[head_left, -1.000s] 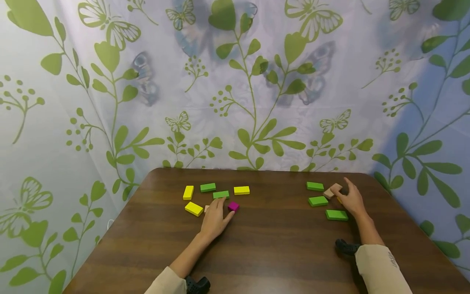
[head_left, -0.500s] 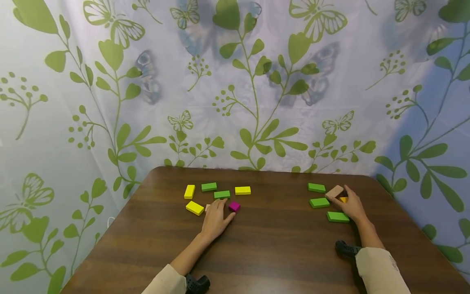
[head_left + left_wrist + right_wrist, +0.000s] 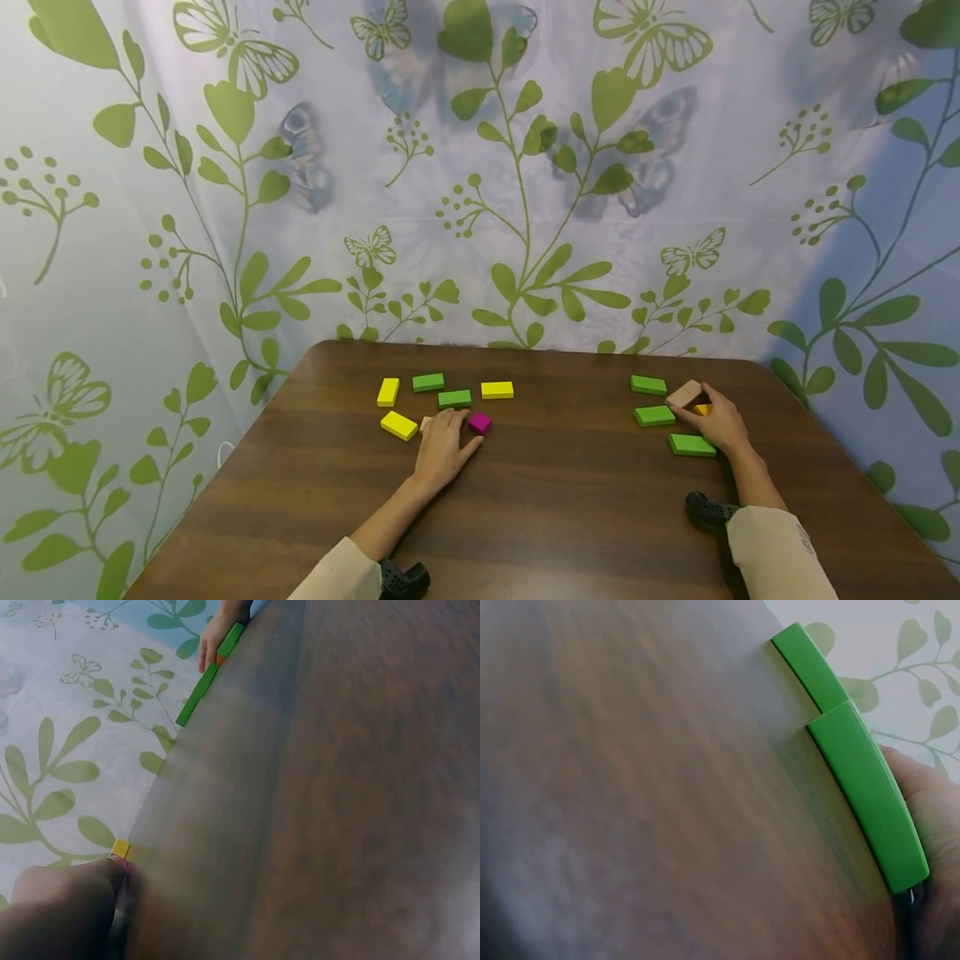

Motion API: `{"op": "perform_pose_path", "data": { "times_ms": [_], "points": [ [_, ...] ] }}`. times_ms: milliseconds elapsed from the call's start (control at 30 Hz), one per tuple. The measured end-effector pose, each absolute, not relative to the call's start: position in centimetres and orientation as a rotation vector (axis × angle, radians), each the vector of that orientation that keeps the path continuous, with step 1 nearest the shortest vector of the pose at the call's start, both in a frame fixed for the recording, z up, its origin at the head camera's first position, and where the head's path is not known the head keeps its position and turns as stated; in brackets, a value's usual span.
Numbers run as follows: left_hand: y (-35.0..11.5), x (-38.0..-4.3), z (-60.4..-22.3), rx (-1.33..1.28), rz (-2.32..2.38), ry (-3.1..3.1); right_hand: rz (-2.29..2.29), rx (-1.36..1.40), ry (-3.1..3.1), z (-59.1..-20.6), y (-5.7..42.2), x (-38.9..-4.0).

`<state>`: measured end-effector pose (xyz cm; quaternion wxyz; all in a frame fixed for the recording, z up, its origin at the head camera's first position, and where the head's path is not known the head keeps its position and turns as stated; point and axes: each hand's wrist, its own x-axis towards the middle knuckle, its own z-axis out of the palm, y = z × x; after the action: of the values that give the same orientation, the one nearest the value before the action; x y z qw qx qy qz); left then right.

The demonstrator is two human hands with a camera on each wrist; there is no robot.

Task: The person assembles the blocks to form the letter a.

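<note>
Right hand (image 3: 718, 420) pinches bare wooden block (image 3: 684, 393), far right of table (image 3: 570, 492), beside green blocks (image 3: 655, 416) | left hand (image 3: 439, 452) loose-fingered by magenta block (image 3: 480, 423) | step: seemingly positioning wooden block | next: probably needs steady pinch, green blocks undisturbed

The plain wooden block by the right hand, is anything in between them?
Nothing visible separates the right hand from the plain wooden block; an orange block shows in the gap between thumb and forefinger.

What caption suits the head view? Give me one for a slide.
Right hand pinches a beige rectangular wooden block; left hand lies beside a small magenta block on a brown wood-grain table.
</note>
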<state>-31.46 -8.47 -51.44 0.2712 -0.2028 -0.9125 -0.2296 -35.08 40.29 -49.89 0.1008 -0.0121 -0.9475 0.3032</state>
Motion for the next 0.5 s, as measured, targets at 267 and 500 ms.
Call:
{"op": "perform_pose_path", "data": {
  "times_ms": [267, 500],
  "points": [
    [-8.15, -31.77, -51.43, -0.561, -0.594, -2.432, 0.883, -0.044, -2.795, -50.08, 40.17, -35.01],
    [-7.88, -32.09, -51.37, -0.566, -0.564, -2.439, 0.895, -0.061, -2.794, -50.14, 40.30, -35.02]
  ]
}}
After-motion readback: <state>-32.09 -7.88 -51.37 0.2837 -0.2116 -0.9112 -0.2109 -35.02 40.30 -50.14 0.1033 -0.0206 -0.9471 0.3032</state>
